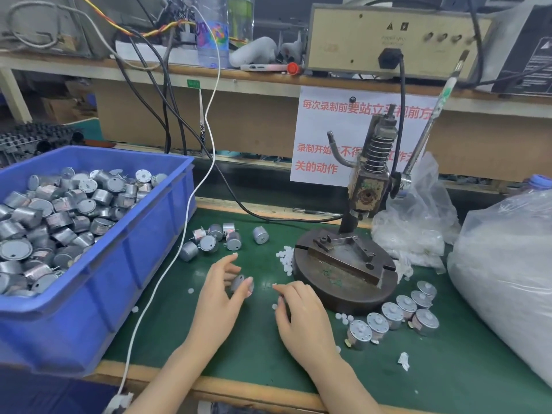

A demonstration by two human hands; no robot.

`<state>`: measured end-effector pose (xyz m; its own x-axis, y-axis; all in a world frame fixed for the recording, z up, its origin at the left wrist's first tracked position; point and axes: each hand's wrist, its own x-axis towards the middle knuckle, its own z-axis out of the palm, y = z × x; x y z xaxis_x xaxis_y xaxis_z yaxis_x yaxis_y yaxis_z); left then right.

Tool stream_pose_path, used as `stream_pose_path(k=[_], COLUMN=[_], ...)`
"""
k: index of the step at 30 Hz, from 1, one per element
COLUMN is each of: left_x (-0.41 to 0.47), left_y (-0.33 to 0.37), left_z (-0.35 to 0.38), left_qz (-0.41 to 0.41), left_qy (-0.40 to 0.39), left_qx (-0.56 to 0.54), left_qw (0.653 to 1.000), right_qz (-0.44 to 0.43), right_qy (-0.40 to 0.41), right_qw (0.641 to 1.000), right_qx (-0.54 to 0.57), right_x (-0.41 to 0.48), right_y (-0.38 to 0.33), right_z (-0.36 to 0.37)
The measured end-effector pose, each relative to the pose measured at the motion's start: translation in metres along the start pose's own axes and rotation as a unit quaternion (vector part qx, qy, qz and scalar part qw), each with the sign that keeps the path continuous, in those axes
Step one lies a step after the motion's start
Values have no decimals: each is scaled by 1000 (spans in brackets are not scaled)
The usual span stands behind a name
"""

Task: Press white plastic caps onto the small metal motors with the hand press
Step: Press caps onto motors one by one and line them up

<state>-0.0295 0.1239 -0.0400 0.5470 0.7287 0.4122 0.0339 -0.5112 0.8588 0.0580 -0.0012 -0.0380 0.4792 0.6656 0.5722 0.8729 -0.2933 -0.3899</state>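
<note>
1. Filling the left of the green mat (239, 354), a blue bin (125, 264) holds a heap of bare motors (53, 216).
2. The hand press (346, 264) stands right of centre, with its lever slanting up to the right.
3. The left hand (221, 294) pinches one motor (239, 283) between thumb and fingers, near the press base.
4. The right hand (301, 312) rests curled on the mat; I cannot tell whether it holds a cap.
5. Capped motors (391, 315) line the base's right side.
6. Loose white caps (285, 258) touch its left edge.
</note>
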Motion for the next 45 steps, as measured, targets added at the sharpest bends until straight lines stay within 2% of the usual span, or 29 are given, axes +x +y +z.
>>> stream_pose_path(k=[5, 9, 12, 16, 18, 20, 24, 29, 34, 36, 38, 41, 45], left_x=[1, -1, -1, -6, -11, -16, -13, -3, 5, 14, 23, 29, 30], left_y=[20, 32, 36, 36, 32, 25, 16, 10, 3, 1, -3, -6, -4], left_z=[15, 26, 30, 33, 34, 32, 27, 30, 30, 28, 24, 22, 28], left_qz=[-4, 29, 20, 12, 42, 65, -19, -96, -94, -91, -109, -154, -158], left_qy=[-27, -63, -64, -104, -73, -7, 62, 33, -9, -31, -21, 23, 20], left_qx=[-19, -2, -28, -52, -33, 0, 23, 45, 108, 132, 125, 109, 143], left_qw=[999, 998, 997, 993, 996, 998, 998, 994, 990, 986, 986, 982, 977], right_qz=[-9, 30, 54, 81, 94, 122, 119, 107, 138, 137, 126, 121, 116], right_qy=[-33, -26, -5, -17, -18, 3, 17, 6, -10, -43, -76, -84, -99], right_qw=[999, 999, 998, 992, 987, 979, 977, 981, 975, 975, 975, 977, 977], right_qx=[0, -33, 21, 98, 126, 166, 179, 159, 172, 170, 165, 156, 147], right_x=[-1, 0, 1, 3, 4, 5, 5, 5, 12, 16, 16, 14, 16], right_y=[0, 0, 5, 9, 9, 9, 10, 9, 12, 12, 11, 13, 15], right_z=[-1, 1, 2, 2, 0, -4, -6, -4, 3, 6, 9, 11, 10])
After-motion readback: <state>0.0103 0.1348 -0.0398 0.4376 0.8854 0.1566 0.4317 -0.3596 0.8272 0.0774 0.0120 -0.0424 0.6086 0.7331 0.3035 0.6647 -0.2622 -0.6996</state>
